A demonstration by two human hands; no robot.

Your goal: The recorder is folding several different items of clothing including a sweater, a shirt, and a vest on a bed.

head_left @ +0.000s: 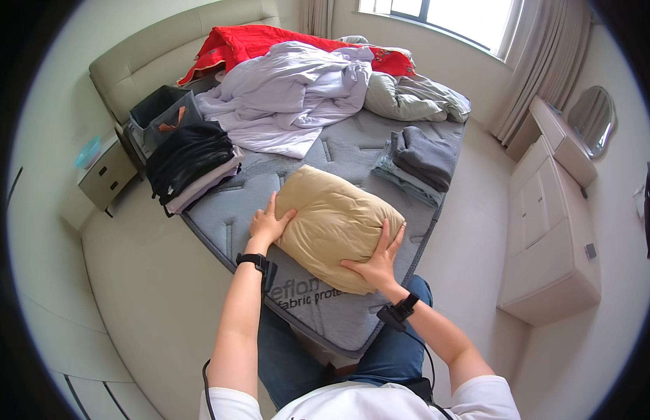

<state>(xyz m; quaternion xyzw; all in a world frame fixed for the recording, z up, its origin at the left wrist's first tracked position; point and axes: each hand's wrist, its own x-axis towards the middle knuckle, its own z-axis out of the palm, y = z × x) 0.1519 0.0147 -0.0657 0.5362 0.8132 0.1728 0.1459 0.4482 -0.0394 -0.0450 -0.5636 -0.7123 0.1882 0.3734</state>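
Observation:
A puffy beige folded bundle (335,227), which looks like a padded jacket or a small quilt, lies on the grey mattress (258,189) close in front of me. Whether it is a garment or bedding I cannot tell. My left hand (270,222) grips its left side, thumb on top and fingers along the edge. On the right end, my right hand (379,260) presses in with the thumb over the top and the fingers spread around the corner. Both wrists wear black straps.
Folded dark clothes (192,164) are stacked at the mattress's left edge, beside a grey storage box (164,115). Grey folded clothes (419,161) lie right. Farther back are a rumpled lavender quilt (290,87), red bedding (251,45) and a pale green quilt (416,98). A nightstand (108,175) stands left.

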